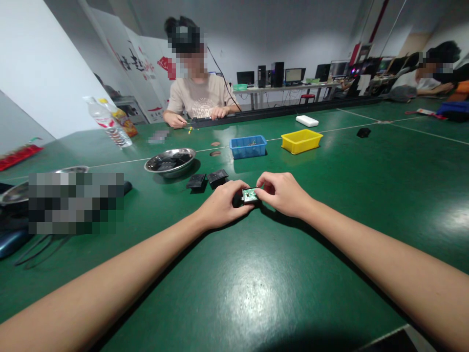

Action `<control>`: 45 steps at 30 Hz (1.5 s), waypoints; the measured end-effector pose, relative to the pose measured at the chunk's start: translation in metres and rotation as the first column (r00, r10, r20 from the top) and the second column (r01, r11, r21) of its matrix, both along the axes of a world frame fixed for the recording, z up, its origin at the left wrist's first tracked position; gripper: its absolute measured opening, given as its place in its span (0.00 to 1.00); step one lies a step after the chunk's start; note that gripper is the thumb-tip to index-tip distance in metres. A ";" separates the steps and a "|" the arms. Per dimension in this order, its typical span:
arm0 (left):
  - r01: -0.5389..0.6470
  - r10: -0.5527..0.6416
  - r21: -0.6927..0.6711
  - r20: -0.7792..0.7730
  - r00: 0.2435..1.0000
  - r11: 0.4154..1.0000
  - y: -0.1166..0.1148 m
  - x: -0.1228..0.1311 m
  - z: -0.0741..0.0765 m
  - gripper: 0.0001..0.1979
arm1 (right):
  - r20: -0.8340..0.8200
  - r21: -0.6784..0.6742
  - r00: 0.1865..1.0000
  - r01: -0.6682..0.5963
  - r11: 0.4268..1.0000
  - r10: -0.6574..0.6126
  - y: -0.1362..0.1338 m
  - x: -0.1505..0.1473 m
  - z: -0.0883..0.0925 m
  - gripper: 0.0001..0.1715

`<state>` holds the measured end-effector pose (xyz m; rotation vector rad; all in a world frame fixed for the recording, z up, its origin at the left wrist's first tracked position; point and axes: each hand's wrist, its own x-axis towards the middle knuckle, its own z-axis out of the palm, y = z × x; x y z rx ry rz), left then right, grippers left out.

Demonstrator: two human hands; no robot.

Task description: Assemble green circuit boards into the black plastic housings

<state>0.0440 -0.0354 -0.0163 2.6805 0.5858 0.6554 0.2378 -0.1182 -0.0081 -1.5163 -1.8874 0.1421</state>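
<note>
A small green circuit board (249, 195) sits in a dark casing above the green table, between my two hands. My left hand (225, 203) grips the casing from the left, thumb along the near side and fingers on the far side. At the right edge of the board, the thumb and forefinger of my right hand (284, 193) are pinched close together. Whether a tiny part is between those fingertips is hidden. Just beyond my left hand, two black plastic cases (197, 182) lie side by side on the table.
A metal bowl (150, 166) of black parts stands left of a blue basket (248, 152) with small parts and a yellow basket (301, 143). A water bottle (108, 122) is at the far left. Across the table (311, 293), another person (200, 93) handles small pieces.
</note>
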 end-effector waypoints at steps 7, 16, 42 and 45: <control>0.004 -0.004 0.001 -0.002 1.000 1.000 0.000 0.000 0.000 0.14 | 0.034 -0.004 0.997 -0.070 0.998 0.071 -0.001 0.005 0.001 0.07; 0.003 -0.002 0.023 -0.006 1.000 1.000 0.001 0.000 0.000 0.14 | 0.086 -0.023 0.995 -0.056 0.998 0.057 0.002 0.008 0.002 0.06; 0.028 -0.028 0.020 -0.008 1.000 0.999 0.002 0.000 -0.001 0.15 | -0.002 0.000 0.995 -0.096 0.995 0.096 0.004 0.004 0.000 0.02; 0.020 -0.020 0.013 -0.011 1.000 1.000 0.002 0.000 0.000 0.14 | -0.011 0.008 0.995 -0.100 0.995 0.100 0.003 0.004 0.000 0.01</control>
